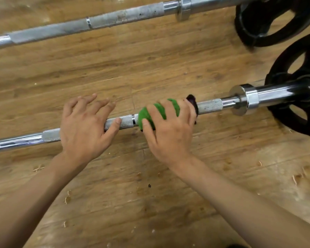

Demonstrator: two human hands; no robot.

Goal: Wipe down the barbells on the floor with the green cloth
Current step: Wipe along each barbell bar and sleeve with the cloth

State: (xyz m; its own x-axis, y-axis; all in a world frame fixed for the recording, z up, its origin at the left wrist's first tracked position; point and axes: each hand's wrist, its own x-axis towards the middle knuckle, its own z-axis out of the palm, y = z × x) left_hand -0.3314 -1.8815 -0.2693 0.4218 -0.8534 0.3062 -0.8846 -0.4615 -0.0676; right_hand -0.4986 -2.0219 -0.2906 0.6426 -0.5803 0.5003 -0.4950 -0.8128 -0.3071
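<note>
The cloth [148, 115] is wrapped round the shaft of the near bar [210, 105], where it is grasped by the right hand [168, 133]. The fingers are curled over the top of the cloth, with green shown between them, and the thumb is pressed on its left end. A dark edge of the cloth is seen sticking out past the fingers on the right, against the knurled part of the shaft.

The left hand [84, 126] is laid over the same bar, just beside the cloth on its left. It is released: the fingers are spread and held nearly straight beyond the shaft, and the thumb is seen touching the knurled steel. Nothing is grasped by it.

The near bar is laid on the floor [150, 68], which is covered in wood-grain boards. To the right of the cloth a chrome collar [240, 100] is fitted on the bar, and past it a black near plate [293, 122] is carried on the thicker end.

The far bar [115, 17] is laid beyond, well apart from the near bar and roughly parallel to it. Its grey knurled part is dull and marked with dark spots. A black far plate [254, 27] is carried at its right end, near the near plate; whether the two touch cannot be told.

Pale chips [67, 198] are scattered on the floor beside the forearms.
</note>
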